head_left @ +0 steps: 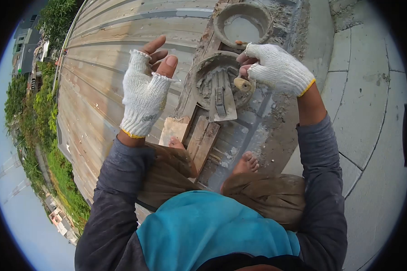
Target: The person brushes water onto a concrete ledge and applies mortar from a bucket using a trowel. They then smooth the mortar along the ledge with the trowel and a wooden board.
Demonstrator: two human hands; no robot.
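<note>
My left hand, in a white fingerless knit glove, is raised over the metal roof with its fingers apart and nothing in it. My right hand, gloved the same way, hovers at the upper right edge of a mortar bucket. Its fingers are curled together, and whatever they may hold is hidden. A flat steel trowel rests across the bucket, over grey mortar. Beside it a rounded wooden handle end sticks up; its tool is mostly out of sight.
Behind stands a second bucket with cloudy water. Wooden boards and a tile piece lie by my feet. Corrugated roofing slopes away left, with greenery below. A grey block wall rises at right.
</note>
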